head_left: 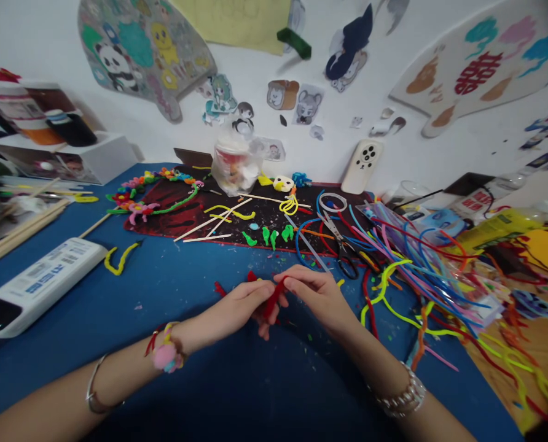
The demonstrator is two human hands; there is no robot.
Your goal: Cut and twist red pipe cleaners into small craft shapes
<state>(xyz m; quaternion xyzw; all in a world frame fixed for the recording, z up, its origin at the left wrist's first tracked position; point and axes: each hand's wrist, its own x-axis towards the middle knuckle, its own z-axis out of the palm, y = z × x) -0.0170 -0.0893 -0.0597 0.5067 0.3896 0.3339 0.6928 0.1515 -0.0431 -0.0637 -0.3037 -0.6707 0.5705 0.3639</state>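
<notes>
My left hand (250, 298) and my right hand (317, 294) meet over the middle of the blue table, both closed on a red pipe cleaner (273, 299). The right thumb and fingertips pinch its upper end, while the left fingers curl around the lower part. Other red fuzzy pieces show behind the left hand; whether they join the held one I cannot tell. Just beyond the hands lie several small green twisted pieces (273, 237). Scissors (341, 242) with black handles rest on the dark mat past my right hand.
Loose coloured pipe cleaners (394, 307) spread over the right side. A white box-shaped device (48, 285) lies at left. A flowered wreath (158, 184), a bagged cup (234, 162), wooden sticks (216, 219) and a phone (362, 166) stand or lie toward the wall.
</notes>
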